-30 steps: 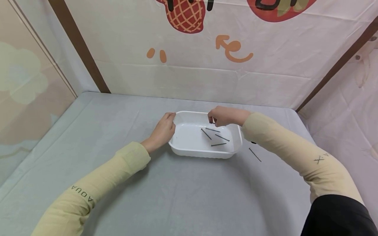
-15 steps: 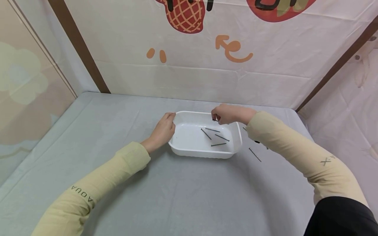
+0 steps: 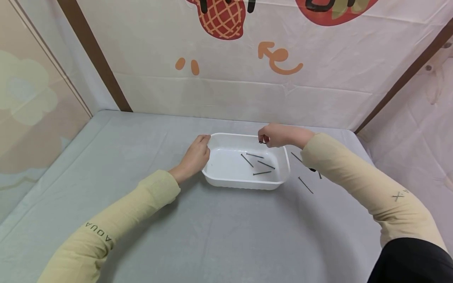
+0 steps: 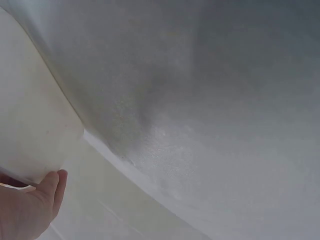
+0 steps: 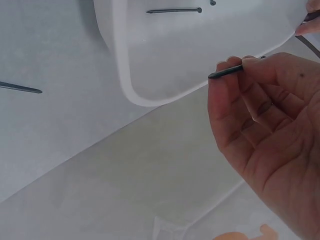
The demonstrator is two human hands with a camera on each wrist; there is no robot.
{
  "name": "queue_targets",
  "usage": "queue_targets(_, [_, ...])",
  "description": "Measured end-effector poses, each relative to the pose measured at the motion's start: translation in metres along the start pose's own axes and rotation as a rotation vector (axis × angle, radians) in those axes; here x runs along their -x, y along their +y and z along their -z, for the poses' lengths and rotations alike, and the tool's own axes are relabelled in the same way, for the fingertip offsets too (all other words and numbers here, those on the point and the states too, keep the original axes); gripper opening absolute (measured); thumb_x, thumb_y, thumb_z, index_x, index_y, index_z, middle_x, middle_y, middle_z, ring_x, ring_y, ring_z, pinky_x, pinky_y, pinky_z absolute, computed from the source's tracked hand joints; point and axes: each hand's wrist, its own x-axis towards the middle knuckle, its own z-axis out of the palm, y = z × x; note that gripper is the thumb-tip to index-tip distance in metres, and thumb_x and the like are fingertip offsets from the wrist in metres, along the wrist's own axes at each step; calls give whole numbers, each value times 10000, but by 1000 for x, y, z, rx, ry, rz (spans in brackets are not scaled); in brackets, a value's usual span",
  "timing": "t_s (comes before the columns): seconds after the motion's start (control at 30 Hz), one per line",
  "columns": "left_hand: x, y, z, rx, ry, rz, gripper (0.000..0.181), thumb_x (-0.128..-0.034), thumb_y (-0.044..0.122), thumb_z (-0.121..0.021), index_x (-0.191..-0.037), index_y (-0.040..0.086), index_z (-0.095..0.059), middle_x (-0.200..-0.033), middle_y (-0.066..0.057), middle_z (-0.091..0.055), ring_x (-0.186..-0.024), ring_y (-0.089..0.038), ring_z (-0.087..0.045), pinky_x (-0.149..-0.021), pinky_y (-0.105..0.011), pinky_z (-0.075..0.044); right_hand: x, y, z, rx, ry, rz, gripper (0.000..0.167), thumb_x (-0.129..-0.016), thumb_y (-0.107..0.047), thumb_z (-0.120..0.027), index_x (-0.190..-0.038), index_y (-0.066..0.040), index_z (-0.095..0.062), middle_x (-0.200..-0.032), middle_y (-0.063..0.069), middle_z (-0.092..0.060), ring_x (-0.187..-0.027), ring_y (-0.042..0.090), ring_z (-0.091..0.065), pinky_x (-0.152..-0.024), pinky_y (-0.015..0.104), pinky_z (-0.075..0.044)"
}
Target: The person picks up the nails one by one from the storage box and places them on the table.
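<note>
A white rectangular plastic tray (image 3: 244, 184) sits on the table with several dark nails (image 3: 266, 164) scattered over the right half of its floor. My left hand (image 3: 194, 157) grips the tray's left rim. In the left wrist view that hand (image 4: 27, 210) shows only at the lower left corner, against the tray wall (image 4: 30, 100). Above the tray's far right corner is my right hand (image 3: 277, 135). The right wrist view shows its thumb and index finger pinching one nail (image 5: 226, 73), held roughly level, the other fingers loosely bent.
Right of the tray, a loose nail (image 3: 306, 185) lies on the grey tabletop (image 3: 226, 228). Another nail (image 3: 296, 157) and a third nail (image 3: 320, 175) are partly covered by my right forearm. A printed fabric wall (image 3: 233, 96) stands along the table's far edge.
My right hand has drifted right and slightly away, still pinching the nail. Two nails formerly behind the right forearm now show in part. Left hand and tray have stayed put.
</note>
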Motion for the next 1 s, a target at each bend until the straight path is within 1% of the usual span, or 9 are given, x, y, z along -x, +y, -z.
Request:
queue_targets(0.13, [0, 0, 1, 9, -1, -6, 436, -900, -10, -356, -1322, -123, -356, -1310, -237, -397, -1222, -323, -408, -1018, -373, -371, 4, 1, 2, 2, 19, -1, 217, -815, 54, -508, -1001, 1, -605, -868, 91, -573, -781, 206, -494, -661, 292, -446])
queue_targets(0.4, [0, 0, 1, 11, -8, 1, 438, -908, 3, -351, -1330, -115, -348, -1320, -228, -391, -1228, -317, -403, -1014, -376, -374, 9, 6, 4, -19, 52, 4, 242, -812, 54, -502, -1026, 17, -610, -916, 133, -594, -799, 216, -508, -691, 323, -459])
queue_targets(0.47, [0, 0, 1, 10, -9, 2, 438, -908, 3, -353, -1330, -116, -348, -1321, -229, -389, -1228, -317, -404, -1013, -376, -376, 11, 7, 5, -34, 63, 16, 238, -807, 60, -502, -1015, 20, -610, -904, 137, -592, -793, 220, -511, -685, 328, -459])
queue_targets(0.67, [-1, 1, 2, 11, -6, 1, 438, -903, -2, -358, -1325, -119, -354, -1317, -228, -393, -1224, -316, -409, -1012, -374, -377, 17, 15, 4, -55, 115, 35, 207, -804, 55, -515, -984, 14, -610, -838, 91, -573, -770, 214, -519, -657, 313, -457])
queue_targets(0.9, [-1, 0, 1, 23, -6, 4, 443, -900, -4, -353, -1328, -116, -352, -1317, -225, -392, -1224, -312, -408, -1016, -374, -371, 25, 21, 5, -105, 125, -8, 204, -832, 37, -518, -1019, 27, -597, -826, 93, -558, -681, 189, -518, -596, 289, -469])
queue_targets(1.0, [-1, -1, 1, 19, -7, 3, 443, -902, -2, -351, -1329, -117, -349, -1318, -226, -391, -1225, -313, -407, -1015, -373, -373, 29, 23, 6, -121, 136, -15, 205, -836, 36, -524, -1029, 35, -594, -822, 97, -563, -654, 182, -524, -589, 285, -477])
